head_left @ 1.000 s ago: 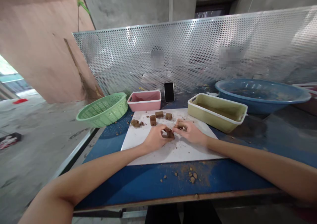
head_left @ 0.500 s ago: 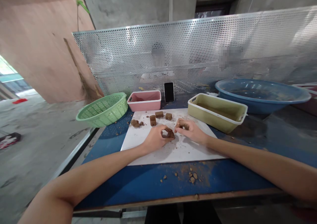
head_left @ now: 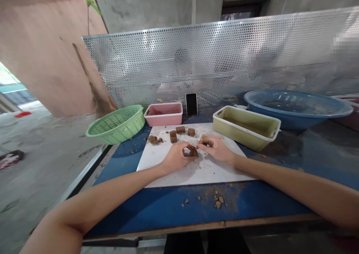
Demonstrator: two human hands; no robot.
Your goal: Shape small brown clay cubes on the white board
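scooted the right hand [head_left: 215, 148] slightly nearer the left hand [head_left: 177, 156] since half a second ago. got the left pinched on a clay lump [head_left: 193, 150], 12 o'clock over the white board [head_left: 168, 178]; can't tell right's grip. see clay blocks [head_left: 173, 136] at 11.

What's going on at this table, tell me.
A person's left hand pinches a brown clay-like piece at a white board. The right hand is curled close beside it; whether its fingers touch that piece is hard to tell. Farther back on the board lie three brown blocks and, to their left, an irregular brown lump.
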